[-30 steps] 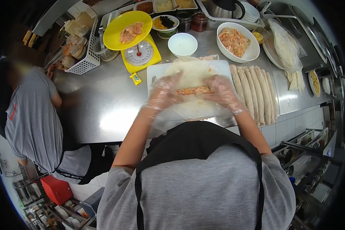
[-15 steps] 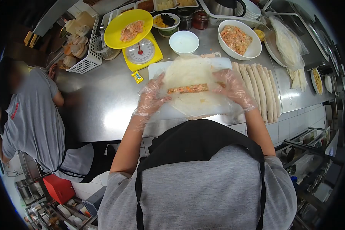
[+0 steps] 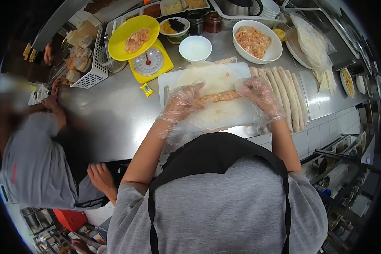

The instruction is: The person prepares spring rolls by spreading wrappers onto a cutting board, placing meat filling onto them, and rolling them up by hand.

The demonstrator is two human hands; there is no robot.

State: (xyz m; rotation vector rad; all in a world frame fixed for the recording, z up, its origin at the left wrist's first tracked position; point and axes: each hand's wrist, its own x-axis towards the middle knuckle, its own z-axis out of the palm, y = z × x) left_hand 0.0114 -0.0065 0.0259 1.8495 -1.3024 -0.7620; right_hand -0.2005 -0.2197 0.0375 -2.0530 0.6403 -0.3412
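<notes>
A pale, thin wrapper sheet lies on a white cutting board. Across it runs a log of orange-flecked minced filling. My left hand, in a clear plastic glove, closes around the log's left end, fingers above and thumb below. At the right end, my gloved right hand has its fingers bunched against the filling. Several long finished rolls lie side by side just right of the board.
A yellow scale carries a yellow dish with filling. Behind the board stand a white bowl of liquid and a large bowl of filling. Bagged wrappers lie right. A co-worker stands left, beside a white basket.
My left hand has shifted right and closed in on the filling's left end. My right hand's fingers have bunched at the other end. The co-worker has turned and moved an arm.
</notes>
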